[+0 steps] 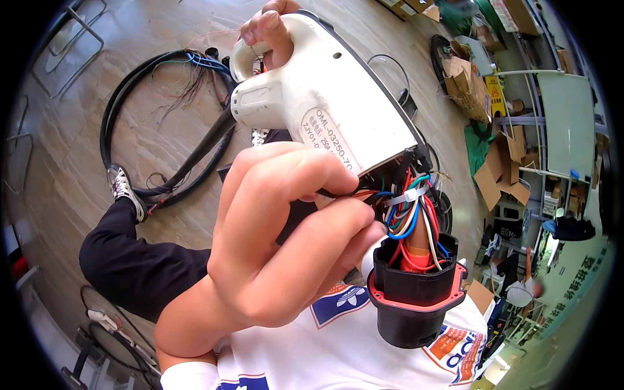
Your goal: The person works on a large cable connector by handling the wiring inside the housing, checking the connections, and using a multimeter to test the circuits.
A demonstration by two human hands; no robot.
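Observation:
A white charging gun (364,97) slants across the upper middle, a printed label on its side. Its looped handle is in the grip of my right hand (270,32), fingers curled through the opening; the right forearm is hidden. My left hand (279,240) is closed in a pinch at the gun's open end, with a thin dark wire between the fingertips. Beside them runs a bundle of coloured wires (408,221), bound by a white cable tie (411,195). The bundle enters a black plug head (409,325) with a red gasket (416,304), apart from the white housing.
A thick black cable (221,133) leaves the gun and coils on the tiled floor (149,32), its far end splayed into thin wires. Cardboard boxes (504,166) and shelving (552,172) stand to the right. Another person (520,292) is far off at the right. My leg (140,253) extends left.

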